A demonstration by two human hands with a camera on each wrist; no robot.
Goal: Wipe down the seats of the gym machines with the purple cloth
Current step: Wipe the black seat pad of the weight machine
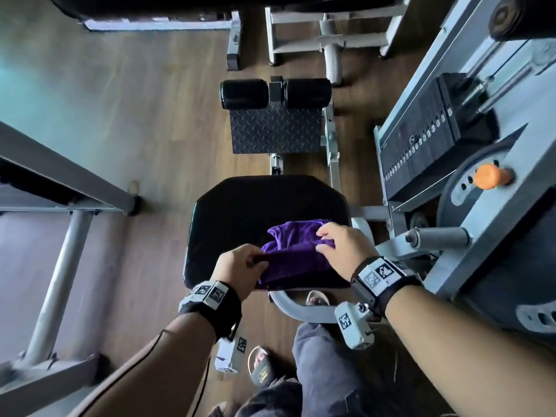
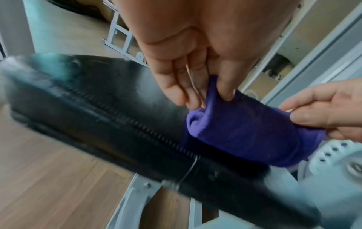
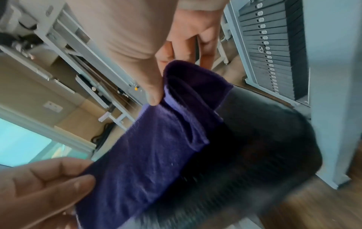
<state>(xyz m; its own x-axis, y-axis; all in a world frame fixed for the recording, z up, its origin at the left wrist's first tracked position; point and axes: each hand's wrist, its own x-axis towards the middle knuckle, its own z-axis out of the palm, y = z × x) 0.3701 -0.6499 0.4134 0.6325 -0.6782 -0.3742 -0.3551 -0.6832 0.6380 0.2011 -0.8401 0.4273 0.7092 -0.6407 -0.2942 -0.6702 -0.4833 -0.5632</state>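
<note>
The purple cloth [image 1: 296, 255] lies folded and bunched on the near right part of the black padded seat [image 1: 255, 212]. My left hand [image 1: 259, 262] pinches the cloth's left edge between thumb and fingers. My right hand [image 1: 324, 242] grips its right side, thumb underneath and fingers over the top. In the left wrist view my left hand [image 2: 211, 99] pinches a raised fold of the cloth [image 2: 235, 130] above the seat [image 2: 98, 108], with my right hand [image 2: 323, 111] opposite. In the right wrist view my right hand [image 3: 161, 80] holds the upper fold of the cloth [image 3: 156, 147], which spans to my left hand [image 3: 49, 182].
A weight stack [image 1: 421, 139] and an orange knob [image 1: 492, 176] stand close on the right. Beyond the seat are a checker foot plate [image 1: 275, 130] and black roller pads [image 1: 245, 94]. A grey machine frame [image 1: 60, 182] crosses the left. My sandalled foot [image 1: 261, 368] stands below the seat.
</note>
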